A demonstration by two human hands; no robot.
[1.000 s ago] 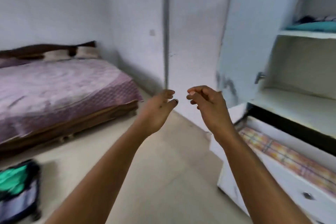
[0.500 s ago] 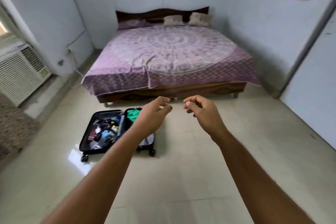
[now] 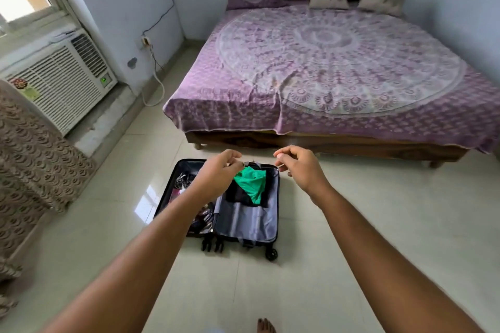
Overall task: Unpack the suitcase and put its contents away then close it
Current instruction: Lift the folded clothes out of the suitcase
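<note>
A black suitcase (image 3: 247,224) lies wide open on the tiled floor in front of the bed. Its right half holds a green garment (image 3: 250,180) on top of a black one (image 3: 238,196). Its left half holds cables and small items (image 3: 184,184), partly hidden by my left arm. Both arms are stretched out ahead of me, well above the case. My left hand (image 3: 219,173) and my right hand (image 3: 299,167) hang with loosely curled fingers and hold nothing.
A bed with a purple patterned cover (image 3: 332,67) and pillows stands behind the suitcase. A window air conditioner (image 3: 59,81) sits at the left wall, with a patterned curtain (image 3: 29,159) beside it. One bare foot (image 3: 266,326) shows at the bottom edge.
My view has swung left from the white wardrobe to the bed and suitcase, then closer to the case. Both hands stay raised, loosely curled, with nothing in them.
</note>
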